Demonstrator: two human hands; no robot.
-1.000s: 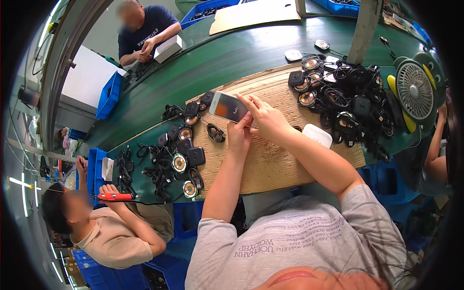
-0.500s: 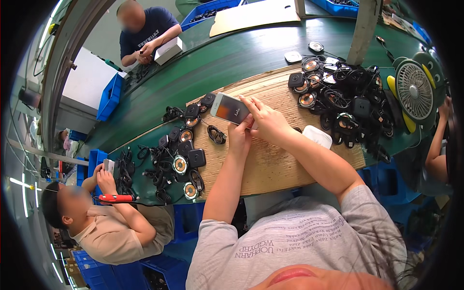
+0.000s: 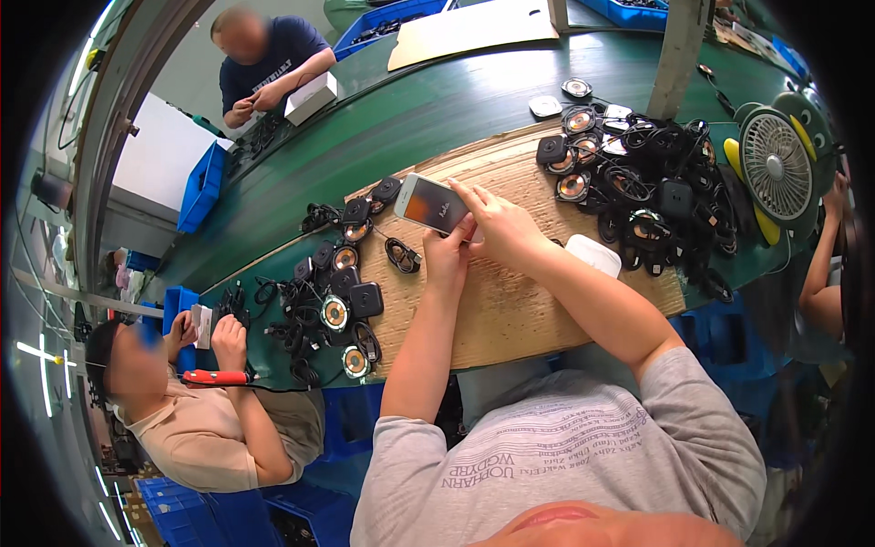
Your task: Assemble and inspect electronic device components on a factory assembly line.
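A white smartphone (image 3: 424,202) with a lit screen is held tilted above the cardboard sheet (image 3: 497,319). My left hand (image 3: 447,259) grips its right end from below, thumb on the near edge. My right hand (image 3: 501,226) is closed over the same end, fingers along the far edge; its palm side is hidden. Just left of my left hand lies a small coiled black cable (image 3: 402,255). Beside my right forearm sits a white rounded square item (image 3: 592,255), partly covered by the arm.
Black square pads (image 3: 366,299) and round copper-centred discs (image 3: 334,313) with cables lie at left. A bigger heap of cabled discs (image 3: 647,182) fills the right, near a small fan (image 3: 777,162). A metal post (image 3: 679,68) rises behind. Co-workers sit at left and across the green table (image 3: 428,109).
My hands and the phone stay nearly in place, while the whole view shifts slightly. The co-worker at left has moved their hands apart around a small whitish box.
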